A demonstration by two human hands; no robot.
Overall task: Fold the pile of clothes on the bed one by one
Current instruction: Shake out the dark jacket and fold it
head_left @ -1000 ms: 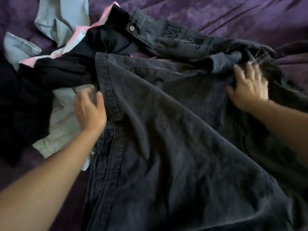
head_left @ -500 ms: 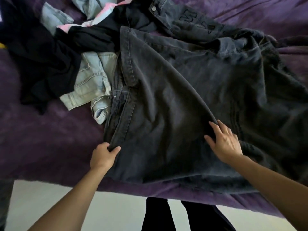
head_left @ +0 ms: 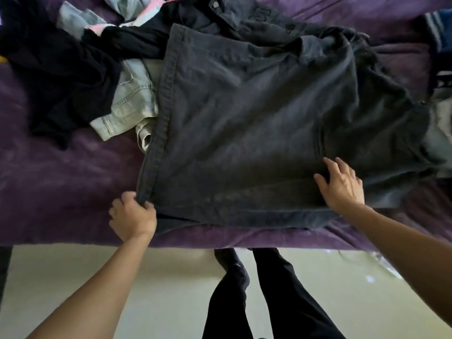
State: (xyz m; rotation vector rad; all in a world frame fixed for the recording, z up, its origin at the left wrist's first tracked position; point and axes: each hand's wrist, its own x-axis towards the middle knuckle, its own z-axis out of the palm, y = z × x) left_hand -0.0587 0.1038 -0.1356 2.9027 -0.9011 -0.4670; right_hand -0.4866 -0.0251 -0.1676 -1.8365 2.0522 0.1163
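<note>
dark grey denim jeans (head_left: 244,133) lie spread across the purple blanket-covered bed (head_left: 61,182), their near edge just inside the bed's front edge and their far end rumpled against the rest of the pile. my left hand (head_left: 133,216) is clenched round the near left corner of the hem, with fabric pinched between thumb and fingers. my right hand (head_left: 342,184) lies flat with fingers spread, pressing the cloth down toward the right side and gripping nothing. i judge i am squaring this piece up for its first fold. the trouble i see: a pale blue denim garment (head_left: 132,101) sits partly under the left hem, touching it, and a black garment (head_left: 63,69) lies beside that, so lifting the left side could drag either along. the far right is bunched, so a fold made now would trap creases. pulling further toward me could slide the heavy denim off the edge onto the pale floor (head_left: 146,277).
</note>
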